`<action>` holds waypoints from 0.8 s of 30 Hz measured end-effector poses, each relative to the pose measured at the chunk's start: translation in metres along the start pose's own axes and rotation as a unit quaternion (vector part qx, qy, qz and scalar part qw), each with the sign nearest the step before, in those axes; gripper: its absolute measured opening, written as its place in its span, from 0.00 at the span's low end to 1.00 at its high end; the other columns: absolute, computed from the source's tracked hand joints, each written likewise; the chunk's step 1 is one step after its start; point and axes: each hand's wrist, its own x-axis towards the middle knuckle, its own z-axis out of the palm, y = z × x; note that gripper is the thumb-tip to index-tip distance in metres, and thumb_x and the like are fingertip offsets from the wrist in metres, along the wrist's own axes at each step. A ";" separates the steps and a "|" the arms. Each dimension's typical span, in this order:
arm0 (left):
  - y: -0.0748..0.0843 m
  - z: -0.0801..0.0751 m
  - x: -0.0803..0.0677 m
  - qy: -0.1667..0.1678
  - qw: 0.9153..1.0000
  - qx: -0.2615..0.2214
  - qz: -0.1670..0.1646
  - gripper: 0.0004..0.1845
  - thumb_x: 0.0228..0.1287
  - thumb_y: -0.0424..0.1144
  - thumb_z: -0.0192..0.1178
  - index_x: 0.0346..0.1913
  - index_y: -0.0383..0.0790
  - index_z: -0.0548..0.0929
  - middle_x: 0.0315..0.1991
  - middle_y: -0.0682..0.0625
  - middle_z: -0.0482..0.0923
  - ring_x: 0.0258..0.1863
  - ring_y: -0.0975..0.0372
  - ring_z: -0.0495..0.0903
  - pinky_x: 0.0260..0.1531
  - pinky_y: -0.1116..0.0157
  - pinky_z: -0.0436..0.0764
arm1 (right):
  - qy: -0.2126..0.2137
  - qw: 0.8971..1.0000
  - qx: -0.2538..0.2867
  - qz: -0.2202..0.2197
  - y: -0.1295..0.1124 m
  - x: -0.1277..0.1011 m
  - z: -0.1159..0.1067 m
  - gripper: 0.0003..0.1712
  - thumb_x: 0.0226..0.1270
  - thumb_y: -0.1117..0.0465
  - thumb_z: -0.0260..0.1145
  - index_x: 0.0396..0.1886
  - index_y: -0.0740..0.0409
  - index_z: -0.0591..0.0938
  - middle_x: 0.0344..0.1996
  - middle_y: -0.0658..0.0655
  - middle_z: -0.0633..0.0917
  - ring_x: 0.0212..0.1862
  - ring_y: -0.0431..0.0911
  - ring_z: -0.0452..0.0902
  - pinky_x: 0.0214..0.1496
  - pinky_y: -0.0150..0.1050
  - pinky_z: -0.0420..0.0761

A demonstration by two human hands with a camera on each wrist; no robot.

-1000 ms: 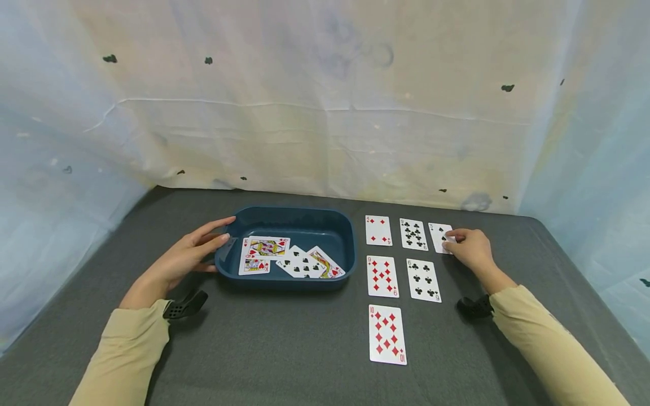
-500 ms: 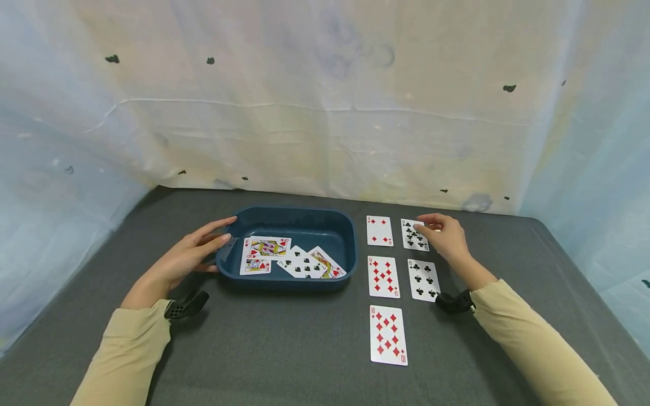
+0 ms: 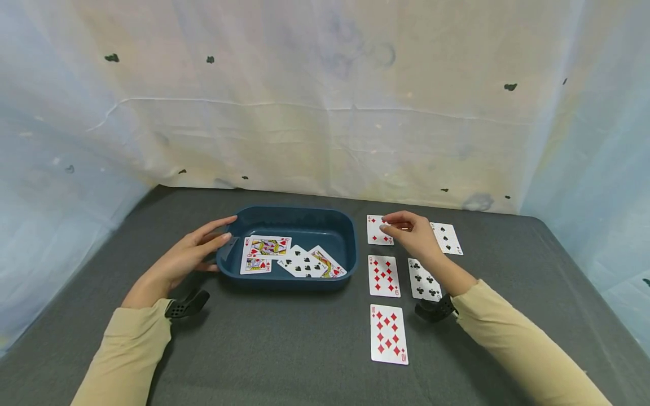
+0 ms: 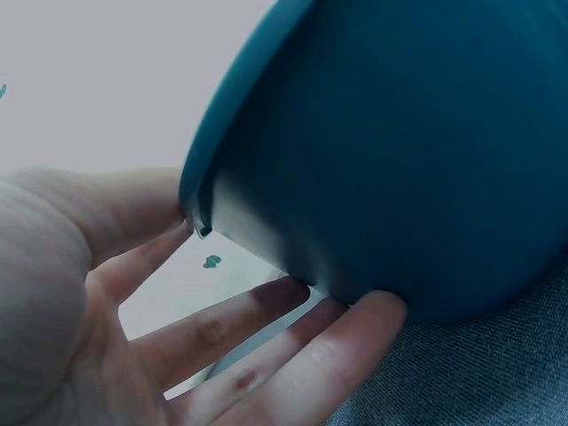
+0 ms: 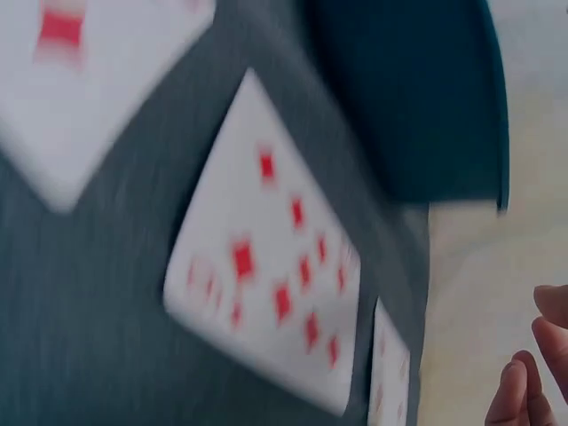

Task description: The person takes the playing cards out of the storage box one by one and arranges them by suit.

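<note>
My left hand lies against the left end of a dark blue tray, its straight fingers touching the tray's outer wall. Inside the tray lie a queen of hearts, a black spot card and another face card. My right hand hovers over the back row of cards, fingers loosely curled, tips next to the four of diamonds. It hides the clubs card beneath it. I see nothing held in it. The right wrist view is blurred and shows fingertips and a diamonds card.
Face-up cards lie on the grey table right of the tray: a spades card, nine of diamonds, six of clubs partly under my wrist, ten of diamonds. A pale sheet wall closes the back and sides.
My right hand left the spades card at the far right and travelled left along the back row, uncovering that card and covering the clubs card. The left hand and tray stayed still.
</note>
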 end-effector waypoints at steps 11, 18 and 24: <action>0.000 -0.001 -0.001 0.000 1.000 -0.002 0.002 0.36 0.71 0.56 0.50 0.76 0.56 0.50 0.75 0.35 0.47 0.69 0.40 0.58 0.47 0.50 0.81 | -0.058 0.995 0.078 -0.030 -0.044 -0.008 0.034 0.18 0.64 0.60 0.67 0.51 0.63 0.81 0.48 0.62 0.84 0.49 0.53 0.79 0.47 0.38 0.79; 0.000 0.000 -0.001 0.001 1.000 -0.004 0.002 0.36 0.70 0.57 0.50 0.76 0.56 0.50 0.75 0.35 0.47 0.70 0.40 0.57 0.47 0.50 0.81 | -0.079 0.988 0.124 -0.039 -0.063 -0.008 0.058 0.18 0.63 0.61 0.68 0.50 0.64 0.81 0.45 0.60 0.84 0.45 0.47 0.80 0.47 0.34 0.79; 0.001 0.000 -0.001 0.004 1.000 -0.006 0.001 0.36 0.70 0.57 0.51 0.76 0.57 0.51 0.74 0.35 0.48 0.69 0.40 0.58 0.46 0.52 0.81 | -0.089 0.987 0.123 -0.054 -0.076 -0.008 0.081 0.17 0.62 0.63 0.68 0.50 0.66 0.81 0.43 0.61 0.85 0.43 0.48 0.81 0.48 0.37 0.80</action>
